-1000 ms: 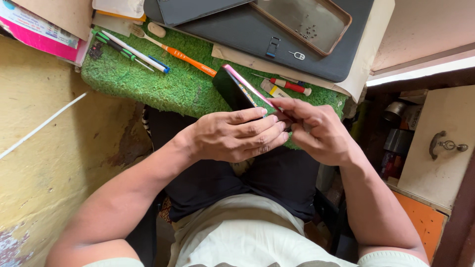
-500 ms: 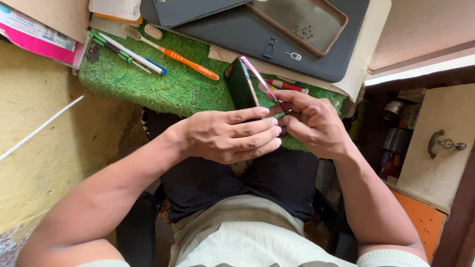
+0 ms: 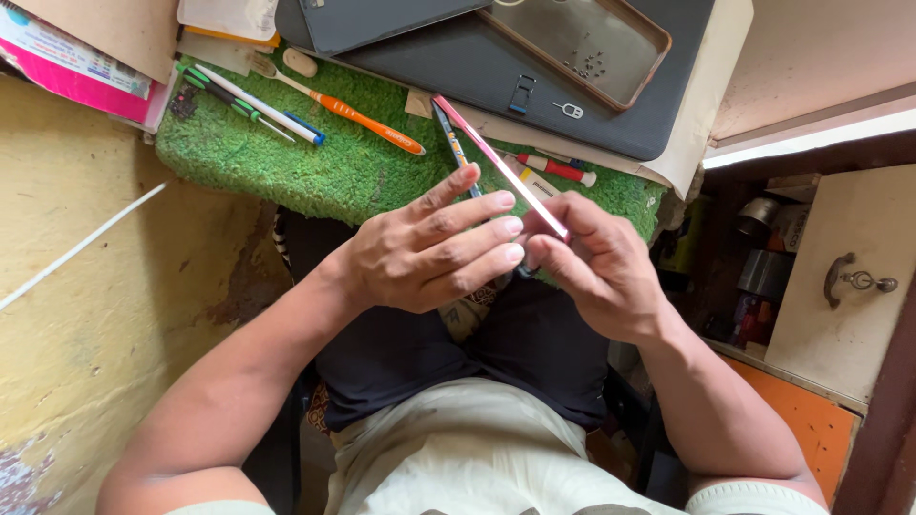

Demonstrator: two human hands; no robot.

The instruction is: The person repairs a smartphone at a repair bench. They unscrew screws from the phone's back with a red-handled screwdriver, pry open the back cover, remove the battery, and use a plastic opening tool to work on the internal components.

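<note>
A slim phone (image 3: 498, 164) with a pink edge is held edge-on above the lap, tilted so its top points toward the green turf mat (image 3: 315, 167) on the surface. The right hand (image 3: 596, 262) is closed on the phone's lower end, thumb & fingers pinching it near the bottom corner. The left hand (image 3: 429, 248) lies across in front, fingers stretched out & loosely together, tips touching or just beside the phone's lower part; can't tell whether it truly grips. As for progress, judging from this view: the phone looks still in one piece (no back or screen visibly lifted), so any opening work seems not yet begun, and the tools lie untouched. On the mat: an orange-handled screwdriver (image 3: 367, 119), a white pen w/ blue cap (image 3: 262, 107), a green tool (image 3: 221, 93), a red-capped marker (image 3: 558, 170). Beyond it, a dark laptop (image 3: 496, 72) carries a brown-rimmed clear phone case (image 3: 582, 38) w/ tiny screws inside, plus a SIM pin (image 3: 570, 111).
</note>
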